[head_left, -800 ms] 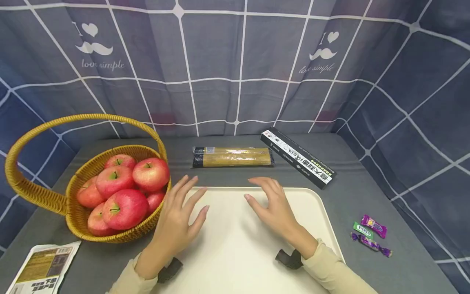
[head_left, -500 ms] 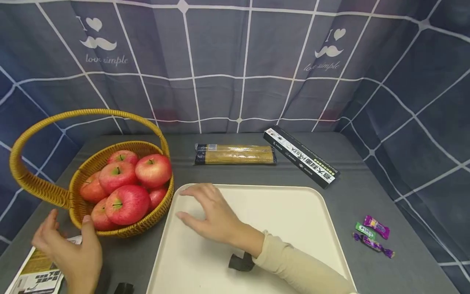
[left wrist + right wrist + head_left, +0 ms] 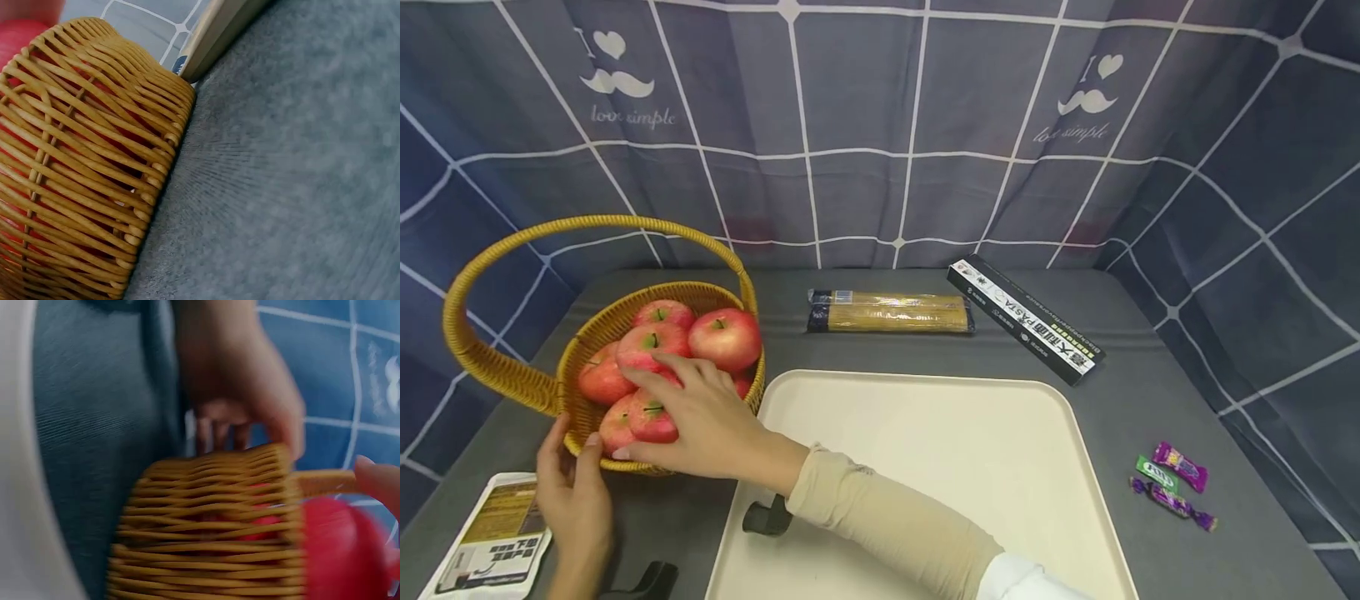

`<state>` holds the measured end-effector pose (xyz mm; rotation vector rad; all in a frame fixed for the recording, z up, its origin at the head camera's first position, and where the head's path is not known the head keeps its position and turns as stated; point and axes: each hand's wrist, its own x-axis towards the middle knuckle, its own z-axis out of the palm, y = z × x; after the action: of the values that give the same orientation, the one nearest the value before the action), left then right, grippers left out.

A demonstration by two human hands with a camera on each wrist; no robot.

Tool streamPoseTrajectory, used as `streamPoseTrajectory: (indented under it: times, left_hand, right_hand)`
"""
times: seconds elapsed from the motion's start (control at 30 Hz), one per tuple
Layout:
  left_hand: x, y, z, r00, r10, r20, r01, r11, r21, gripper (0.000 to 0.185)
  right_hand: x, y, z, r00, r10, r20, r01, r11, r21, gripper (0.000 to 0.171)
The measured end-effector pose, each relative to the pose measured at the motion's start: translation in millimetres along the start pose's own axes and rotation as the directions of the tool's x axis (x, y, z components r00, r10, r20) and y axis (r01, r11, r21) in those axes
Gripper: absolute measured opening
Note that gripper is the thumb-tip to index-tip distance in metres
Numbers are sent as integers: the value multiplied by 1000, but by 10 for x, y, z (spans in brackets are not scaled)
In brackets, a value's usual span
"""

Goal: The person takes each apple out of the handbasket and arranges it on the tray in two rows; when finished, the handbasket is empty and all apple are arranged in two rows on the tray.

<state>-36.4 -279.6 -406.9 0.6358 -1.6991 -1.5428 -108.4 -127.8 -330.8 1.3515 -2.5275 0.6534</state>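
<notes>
In the head view a wicker basket [image 3: 655,292] with an arched handle holds several red apples. My left hand [image 3: 576,500] grips its near left rim, thumb at the top edge and fingers outside; the right wrist view also shows this left hand [image 3: 244,381] at the woven rim. Reaching across from the right, my right hand [image 3: 711,421] lies over the front apple [image 3: 653,423] with thumb and fingers around it, and covers part of it. The left wrist view shows the basket's woven side [image 3: 94,156] close up, with red apples behind the weave.
Right of the basket lies a cream tray [image 3: 925,500]. Behind it are pasta packs [image 3: 891,312] and a black pasta box [image 3: 1026,321]. Several wrapped candies [image 3: 1172,483] lie at the right. A white-and-brown pouch [image 3: 493,533] is at the near left. A checked curtain [image 3: 857,108] borders the table.
Both hands have moved left from above the tray. The left has taken hold of the basket's rim, and the right has come down onto the front apple. The view has shifted slightly.
</notes>
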Motion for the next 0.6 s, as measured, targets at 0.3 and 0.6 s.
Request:
streamPoseTrajectory:
  times: [0.3,0.6]
  left_hand:
    - [-11,-4,34,1000,-7,-3,7,1000,-19,44]
    - [-16,-6,28,1000,2,3,-2,1000,15,42]
  right_hand:
    - [-127,204,0,987,-25,-158,67,961,268,60]
    - [-653,673,-200,978,137,-154,-52,887,459,53]
